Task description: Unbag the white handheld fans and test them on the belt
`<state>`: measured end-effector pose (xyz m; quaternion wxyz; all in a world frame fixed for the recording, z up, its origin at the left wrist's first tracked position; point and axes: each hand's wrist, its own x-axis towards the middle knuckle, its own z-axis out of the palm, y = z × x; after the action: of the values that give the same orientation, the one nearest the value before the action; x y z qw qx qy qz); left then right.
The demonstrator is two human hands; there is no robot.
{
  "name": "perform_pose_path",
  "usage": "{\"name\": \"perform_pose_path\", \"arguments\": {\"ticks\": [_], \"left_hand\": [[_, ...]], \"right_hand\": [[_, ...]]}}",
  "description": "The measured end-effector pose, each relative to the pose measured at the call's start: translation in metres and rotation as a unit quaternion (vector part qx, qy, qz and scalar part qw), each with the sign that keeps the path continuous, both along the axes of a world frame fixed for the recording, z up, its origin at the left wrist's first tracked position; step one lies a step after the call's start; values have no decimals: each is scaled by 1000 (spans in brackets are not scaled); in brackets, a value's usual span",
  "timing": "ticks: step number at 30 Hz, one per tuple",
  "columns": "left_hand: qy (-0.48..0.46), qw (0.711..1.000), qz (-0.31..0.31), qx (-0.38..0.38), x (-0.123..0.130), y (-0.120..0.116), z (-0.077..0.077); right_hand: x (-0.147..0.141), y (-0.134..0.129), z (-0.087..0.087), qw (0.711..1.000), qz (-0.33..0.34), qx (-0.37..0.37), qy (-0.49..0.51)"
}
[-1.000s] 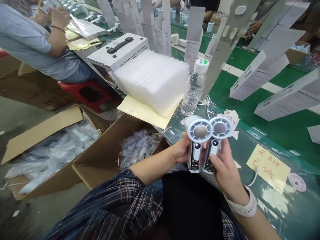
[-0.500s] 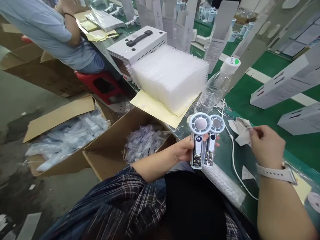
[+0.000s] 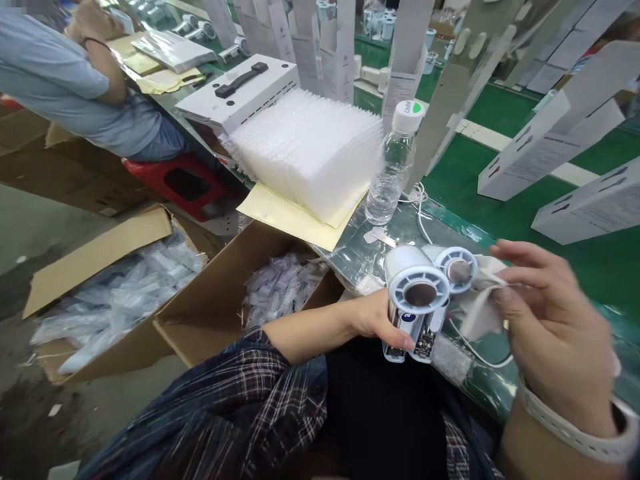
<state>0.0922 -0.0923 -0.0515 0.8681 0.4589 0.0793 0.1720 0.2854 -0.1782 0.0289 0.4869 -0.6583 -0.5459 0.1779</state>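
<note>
My left hand grips two light-blue handheld devices side by side, their round ringed heads tilted toward me. The nearer device has a small round display and a bare circuit board below its head; the other device sits just right of it. My right hand, with a white watch strap on the wrist, pinches a white cloth close against the right device's head. A white cable runs over the table beneath them.
A stack of bubble-wrap sheets rests on yellow paper beside a clear bottle. Cartons of wrapped parts stand at the left. A person in light blue sits at the upper left. White boxes stand on the green surface at right.
The view has shifted right. My left hand has tipped the devices so their heads face me more. My right hand has brought the cloth from the table to the right device.
</note>
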Motion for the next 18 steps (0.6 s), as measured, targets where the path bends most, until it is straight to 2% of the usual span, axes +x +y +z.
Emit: {"name": "perform_pose_path", "arguments": {"ticks": [2,4,6,7,10,14,18], "left_hand": [[10,996,-74,45,5,1,4],[19,983,-170,70,10,1,7],[21,973,-221,71,13,1,8],[17,974,-218,66,14,2,8],[-1,981,-188,58,12,3,8],[23,985,-158,69,6,7,8],[29,984,-152,86,3,8,10]], "right_hand": [[0,1,-9,985,74,-22,157],[2,2,-16,939,147,-78,299],[6,0,-18,909,190,-141,343],[8,-2,-19,907,194,-166,333],[9,-8,-19,928,165,-178,282],[-2,-11,-22,965,86,-113,223],[-14,-10,-23,985,27,-63,159]]}}
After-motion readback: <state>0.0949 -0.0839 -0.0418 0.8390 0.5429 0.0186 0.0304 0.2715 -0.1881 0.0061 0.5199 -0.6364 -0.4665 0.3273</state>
